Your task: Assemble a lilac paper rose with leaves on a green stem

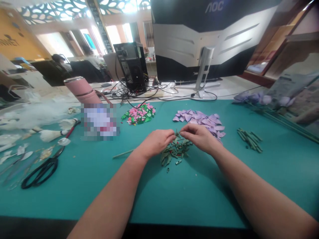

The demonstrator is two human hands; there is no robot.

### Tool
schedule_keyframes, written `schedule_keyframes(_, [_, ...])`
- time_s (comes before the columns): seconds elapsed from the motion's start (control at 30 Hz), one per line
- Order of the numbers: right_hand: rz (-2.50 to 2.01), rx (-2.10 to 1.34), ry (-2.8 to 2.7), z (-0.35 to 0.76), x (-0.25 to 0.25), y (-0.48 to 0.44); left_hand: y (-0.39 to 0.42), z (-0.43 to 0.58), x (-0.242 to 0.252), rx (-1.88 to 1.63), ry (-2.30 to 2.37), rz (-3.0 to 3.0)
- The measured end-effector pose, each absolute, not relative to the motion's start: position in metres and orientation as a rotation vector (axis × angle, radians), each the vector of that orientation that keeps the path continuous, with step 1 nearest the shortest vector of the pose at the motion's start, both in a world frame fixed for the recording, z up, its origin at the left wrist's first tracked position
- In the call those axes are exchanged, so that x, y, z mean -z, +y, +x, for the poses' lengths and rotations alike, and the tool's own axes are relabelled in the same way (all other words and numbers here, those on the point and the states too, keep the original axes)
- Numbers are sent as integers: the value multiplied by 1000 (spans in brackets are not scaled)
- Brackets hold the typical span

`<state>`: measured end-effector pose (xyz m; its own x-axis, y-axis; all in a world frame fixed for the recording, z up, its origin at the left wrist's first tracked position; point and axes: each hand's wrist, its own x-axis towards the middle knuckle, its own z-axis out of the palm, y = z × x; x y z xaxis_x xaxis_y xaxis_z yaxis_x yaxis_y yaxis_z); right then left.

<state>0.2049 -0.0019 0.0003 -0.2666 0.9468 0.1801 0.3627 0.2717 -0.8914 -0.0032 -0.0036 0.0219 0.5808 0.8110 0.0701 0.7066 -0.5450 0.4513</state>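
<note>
We see both hands low in the middle of the frame. The left hand and the right hand curl their fingers almost closed, the tips nearly meeting just above a small heap of green leaves — whether they have hold of a leaf, we cannot tell. The heap lies on a green mat. Near the right hand are purple petals, further left are pink flowers, and at lower left lie black scissors.
</note>
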Motion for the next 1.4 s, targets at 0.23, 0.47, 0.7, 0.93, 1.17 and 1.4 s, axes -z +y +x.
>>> schedule_keyframes(0.23, [-1240,-938,-1752,199,-2,-3,-4,3,-20,-432,1242,2452])
schedule_keyframes(0.47, [-1222,-1089,-1520,213,-1,6,1,-21,-34,-470,1330,2085])
schedule_keyframes(0.7, [-1128,-1233,-1168,230,2,17,6,-30,-36,-400,1317,1895])
schedule_keyframes(0.93, [-1077,-1291,-977,228,5,21,2,-21,-37,-529,1304,1788])
schedule_keyframes(1.17, [-1095,-1435,-1024,221,9,16,1,-15,-35,-600,1297,1728])
schedule_keyframes(1.4, [-1036,-1565,-1095,205,9,6,-3,-4,-30,-500,1226,1731])
